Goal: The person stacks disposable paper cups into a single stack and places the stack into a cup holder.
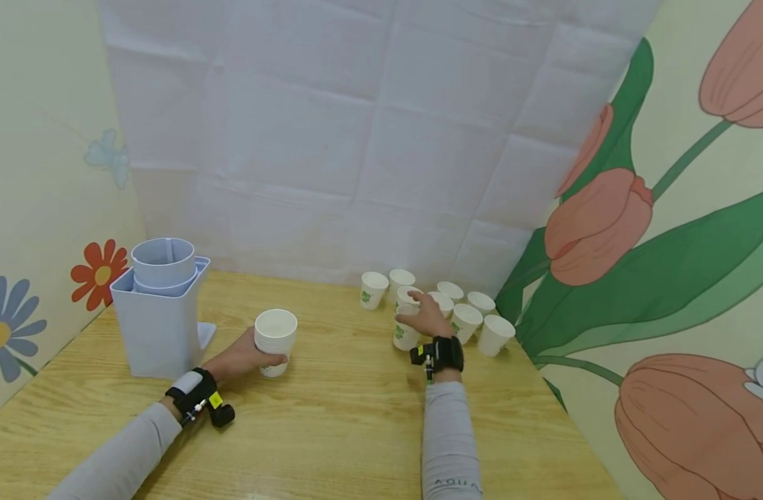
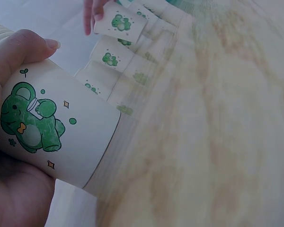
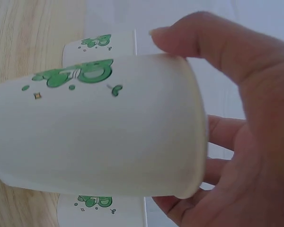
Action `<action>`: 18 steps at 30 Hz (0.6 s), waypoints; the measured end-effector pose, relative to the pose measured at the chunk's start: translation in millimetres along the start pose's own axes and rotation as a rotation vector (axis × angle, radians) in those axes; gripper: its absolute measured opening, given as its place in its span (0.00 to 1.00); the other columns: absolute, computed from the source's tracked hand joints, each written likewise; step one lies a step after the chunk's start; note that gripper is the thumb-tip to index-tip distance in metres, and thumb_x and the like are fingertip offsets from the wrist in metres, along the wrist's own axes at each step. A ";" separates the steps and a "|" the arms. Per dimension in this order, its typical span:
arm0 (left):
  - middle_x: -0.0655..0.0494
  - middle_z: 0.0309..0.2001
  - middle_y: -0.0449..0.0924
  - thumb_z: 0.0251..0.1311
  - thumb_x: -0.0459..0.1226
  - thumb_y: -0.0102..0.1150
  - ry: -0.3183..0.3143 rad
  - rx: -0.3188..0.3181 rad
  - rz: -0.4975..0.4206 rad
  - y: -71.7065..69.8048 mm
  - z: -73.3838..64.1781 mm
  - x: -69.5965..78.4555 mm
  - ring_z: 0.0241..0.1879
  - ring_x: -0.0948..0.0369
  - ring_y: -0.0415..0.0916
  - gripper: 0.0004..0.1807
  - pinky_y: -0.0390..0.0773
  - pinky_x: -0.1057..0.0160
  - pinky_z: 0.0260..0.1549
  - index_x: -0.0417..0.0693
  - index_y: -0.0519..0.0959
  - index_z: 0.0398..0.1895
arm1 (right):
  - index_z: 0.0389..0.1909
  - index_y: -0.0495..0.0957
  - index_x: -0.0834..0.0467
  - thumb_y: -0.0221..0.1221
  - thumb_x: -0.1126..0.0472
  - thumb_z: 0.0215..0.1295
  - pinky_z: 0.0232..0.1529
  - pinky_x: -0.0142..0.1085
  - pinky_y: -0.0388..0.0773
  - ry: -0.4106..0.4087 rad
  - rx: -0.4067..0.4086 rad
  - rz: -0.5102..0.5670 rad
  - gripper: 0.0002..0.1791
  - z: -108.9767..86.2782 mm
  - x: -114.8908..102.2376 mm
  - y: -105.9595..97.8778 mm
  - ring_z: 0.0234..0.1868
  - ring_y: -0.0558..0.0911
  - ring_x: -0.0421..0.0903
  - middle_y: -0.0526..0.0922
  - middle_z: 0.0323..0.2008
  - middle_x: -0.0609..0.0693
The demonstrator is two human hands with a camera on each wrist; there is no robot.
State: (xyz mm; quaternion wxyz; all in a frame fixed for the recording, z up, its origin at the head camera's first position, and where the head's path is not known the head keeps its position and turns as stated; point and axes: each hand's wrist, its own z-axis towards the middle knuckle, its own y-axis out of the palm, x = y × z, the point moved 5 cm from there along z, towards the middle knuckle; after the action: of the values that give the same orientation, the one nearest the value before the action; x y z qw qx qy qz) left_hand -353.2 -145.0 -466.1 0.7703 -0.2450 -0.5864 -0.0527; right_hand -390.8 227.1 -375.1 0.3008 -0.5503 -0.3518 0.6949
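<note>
My left hand (image 1: 250,355) grips a short stack of white paper cups (image 1: 275,326) upright, left of the table's middle. In the left wrist view, the lowest cup (image 2: 57,123) shows a green bear print, with thumb and palm around the stack. My right hand (image 1: 426,316) is over the near left cup of the group at the right. Its thumb and fingers are spread about that paper cup (image 3: 99,127), the thumb right at the rim. Part of the fingers is hidden behind the cup. In the left wrist view, a fingertip shows just above the rim.
Several more paper cups (image 1: 496,335) stand upright close together around the right hand. At the left stands a pale lilac bin-like holder (image 1: 153,330) with a round cup-shaped piece (image 1: 162,264) in its top. A white cloth (image 1: 306,139) hangs behind the wooden table (image 1: 331,430).
</note>
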 end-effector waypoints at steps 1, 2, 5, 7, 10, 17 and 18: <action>0.36 0.64 0.72 0.57 0.37 0.74 -0.004 0.001 0.003 0.0 0.1 -0.1 0.63 0.44 0.70 0.44 0.64 0.38 0.66 0.35 0.59 0.72 | 0.75 0.60 0.67 0.64 0.56 0.68 0.69 0.60 0.64 -0.003 -0.001 -0.001 0.40 -0.1 -1.1 0.3 0.73 0.62 0.67 0.63 0.73 0.68; 0.36 0.64 0.72 0.57 0.37 0.74 -0.008 0.002 0.004 -0.1 0.1 -0.2 0.63 0.44 0.70 0.45 0.64 0.37 0.66 0.35 0.59 0.72 | 0.75 0.60 0.67 0.64 0.56 0.68 0.69 0.60 0.65 -0.006 -0.001 -0.004 0.40 -0.1 -2.3 0.4 0.73 0.63 0.67 0.64 0.73 0.68; 0.36 0.64 0.72 0.57 0.37 0.74 -0.014 0.006 0.002 0.0 -0.4 0.2 0.63 0.44 0.70 0.45 0.65 0.38 0.66 0.35 0.59 0.72 | 0.74 0.62 0.67 0.62 0.55 0.69 0.67 0.60 0.66 -0.006 0.000 -0.007 0.37 0.0 -5.5 1.1 0.71 0.66 0.67 0.66 0.72 0.68; 0.37 0.64 0.73 0.56 0.37 0.74 -0.011 0.006 -0.002 0.6 -0.8 1.0 0.62 0.45 0.71 0.44 0.65 0.40 0.66 0.35 0.60 0.72 | 0.73 0.64 0.67 0.60 0.54 0.71 0.67 0.59 0.67 -0.007 0.003 -0.011 0.35 0.6 -7.4 1.7 0.70 0.67 0.66 0.68 0.71 0.68; 0.37 0.63 0.73 0.57 0.36 0.73 0.001 0.006 0.001 1.7 -1.3 2.7 0.60 0.47 0.72 0.43 0.67 0.42 0.65 0.34 0.60 0.72 | 0.72 0.65 0.67 0.55 0.54 0.73 0.68 0.58 0.66 -0.010 0.000 -0.001 0.32 2.2 -10.5 3.2 0.71 0.68 0.66 0.69 0.70 0.67; 0.37 0.62 0.74 0.57 0.36 0.73 0.008 0.008 0.010 1.8 -2.3 5.8 0.60 0.48 0.72 0.43 0.67 0.43 0.65 0.34 0.60 0.72 | 0.63 0.76 0.62 0.46 0.50 0.77 0.63 0.53 0.71 -0.028 0.064 0.061 0.25 9.4 -14.0 4.2 0.61 0.76 0.60 0.79 0.60 0.62; 0.37 0.62 0.74 0.57 0.35 0.73 0.010 0.007 0.008 1.8 -2.3 5.9 0.60 0.47 0.72 0.43 0.67 0.43 0.64 0.34 0.60 0.71 | 0.61 0.78 0.61 0.47 0.51 0.77 0.59 0.51 0.72 -0.036 0.077 0.085 0.24 10.0 -14.8 3.7 0.56 0.78 0.58 0.81 0.56 0.61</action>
State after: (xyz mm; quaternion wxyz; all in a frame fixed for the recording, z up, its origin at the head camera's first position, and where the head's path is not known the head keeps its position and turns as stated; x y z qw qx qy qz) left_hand -348.8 -143.3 -461.6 0.7744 -0.2441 -0.5816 -0.0488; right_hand -397.6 211.5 -368.6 0.2859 -0.5402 -0.3064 0.7298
